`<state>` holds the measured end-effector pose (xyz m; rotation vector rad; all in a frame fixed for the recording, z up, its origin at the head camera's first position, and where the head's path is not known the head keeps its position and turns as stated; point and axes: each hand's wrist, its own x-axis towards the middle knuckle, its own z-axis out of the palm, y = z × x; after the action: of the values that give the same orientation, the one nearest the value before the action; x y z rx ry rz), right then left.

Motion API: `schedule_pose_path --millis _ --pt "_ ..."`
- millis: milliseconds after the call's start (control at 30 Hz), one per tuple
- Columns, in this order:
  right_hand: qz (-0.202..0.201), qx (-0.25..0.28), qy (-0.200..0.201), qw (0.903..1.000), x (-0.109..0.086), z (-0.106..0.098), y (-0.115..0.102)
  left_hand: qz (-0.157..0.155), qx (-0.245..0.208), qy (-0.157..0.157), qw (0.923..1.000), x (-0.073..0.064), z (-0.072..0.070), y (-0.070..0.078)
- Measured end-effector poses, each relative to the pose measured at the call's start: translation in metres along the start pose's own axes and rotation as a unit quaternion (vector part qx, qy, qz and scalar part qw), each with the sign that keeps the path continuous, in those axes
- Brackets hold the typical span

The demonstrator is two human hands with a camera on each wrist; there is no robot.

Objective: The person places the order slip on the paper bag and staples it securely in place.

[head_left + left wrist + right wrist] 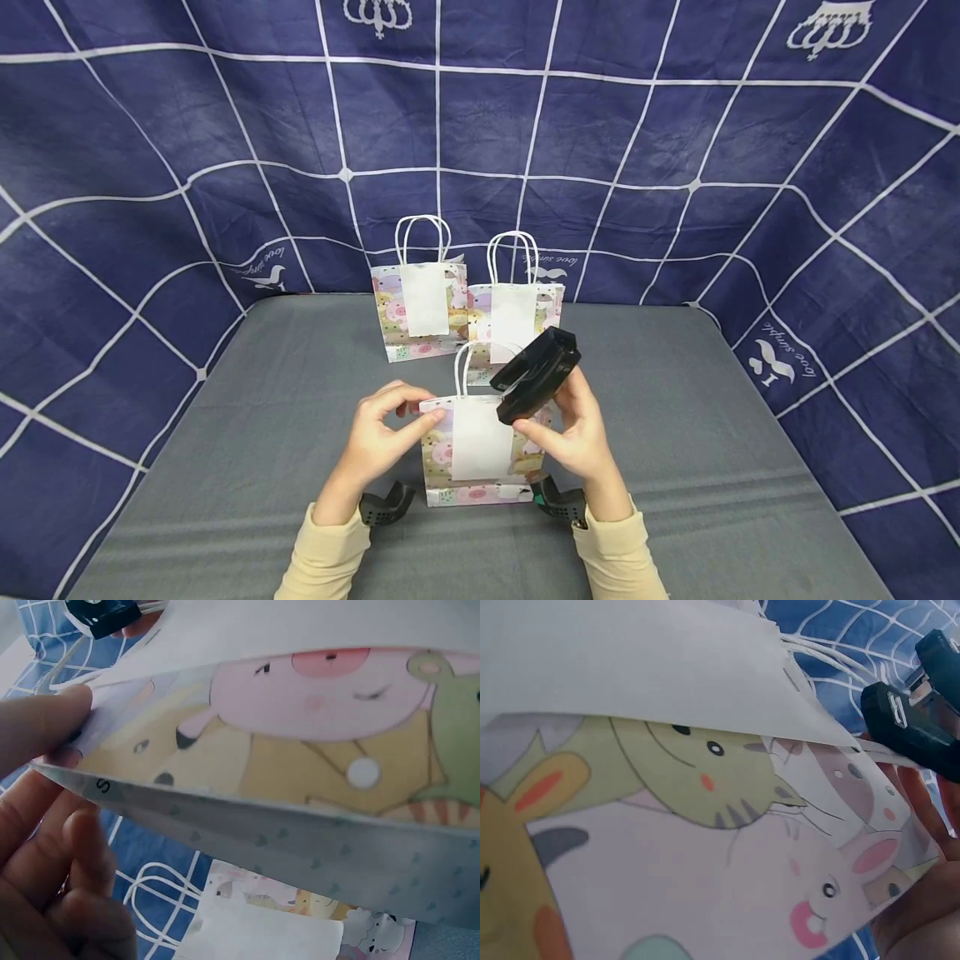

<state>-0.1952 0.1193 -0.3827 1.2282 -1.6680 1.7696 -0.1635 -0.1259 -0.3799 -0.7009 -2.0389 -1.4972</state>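
Note:
A small paper gift bag [438, 454] printed with cartoon animals stands upright at the front, a white paper sheet [480, 458] over its middle. At its upper left corner my left hand [378, 433] pinches the edge, thumb in front; the left wrist view shows the thumb on the printed side [315, 697]. My right hand [573, 429] grips a black stapler [543, 379] above the bag's top right, tilted, its two arms apart. In the right wrist view the stapler [911, 731] is beside the bag's white cord handles [829, 651]. Whether paper lies between its arms I cannot tell.
Two similar bags with white sheets, a left one [426, 300] and a right one [513, 321], stand behind the front bag on the grey tabletop [675, 400]. Blue cloth [600, 125] with white lines hangs around the table's back and sides.

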Motion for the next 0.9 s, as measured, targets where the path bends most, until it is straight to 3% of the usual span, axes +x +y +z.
schedule_pose_path --millis 367,667,900 --pt "0.030 -0.038 0.019 0.9986 -0.002 -0.002 -0.003 -0.001 0.008 0.049 0.9988 0.000 0.001 -0.001" --pt "0.013 -0.042 0.038 0.9983 0.000 -0.006 -0.001 -0.003 0.016 0.116 0.9931 0.001 -0.002 -0.001" --pt "0.003 -0.020 0.026 0.9995 0.000 -0.013 0.001 0.006 0.019 0.156 0.9876 0.002 -0.007 -0.004"
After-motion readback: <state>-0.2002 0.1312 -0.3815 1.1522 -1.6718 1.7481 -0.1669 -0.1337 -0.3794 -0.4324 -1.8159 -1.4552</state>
